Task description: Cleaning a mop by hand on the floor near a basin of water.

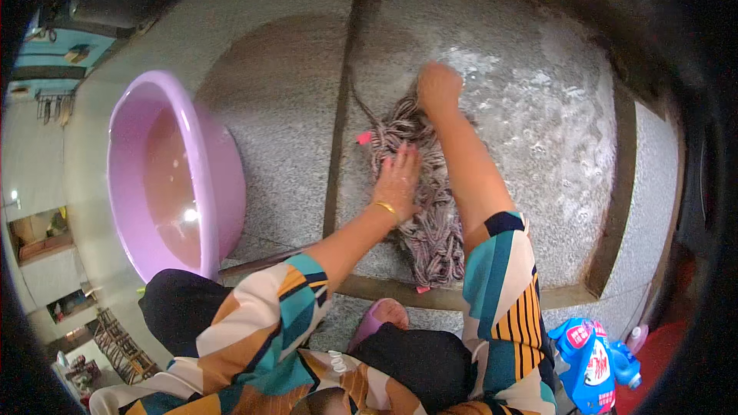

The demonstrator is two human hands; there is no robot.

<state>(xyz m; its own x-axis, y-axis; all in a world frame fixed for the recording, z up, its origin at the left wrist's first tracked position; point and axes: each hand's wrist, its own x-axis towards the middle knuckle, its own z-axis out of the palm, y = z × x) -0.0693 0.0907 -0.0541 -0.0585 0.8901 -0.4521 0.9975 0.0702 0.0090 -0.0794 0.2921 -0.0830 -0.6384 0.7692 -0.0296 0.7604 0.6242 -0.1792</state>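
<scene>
A twisted bundle of grey and dark striped knitted or corded fabric lies on a wet, speckled stone slab. Small pink tabs show at its left side and near end. My left hand, with a gold bracelet at the wrist, rests flat on the bundle's middle with the fingers extended. Farther up, my right hand is curled into a fist at the bundle's far end, and strands run in beneath it. That fist is blurred, and its fingertips are hidden.
A pink-purple plastic basin with brownish water stands at the left. Foamy water covers the slab's right side. A dark groove crosses the slab. Raised stone edging borders it. A blue detergent bag sits at lower right.
</scene>
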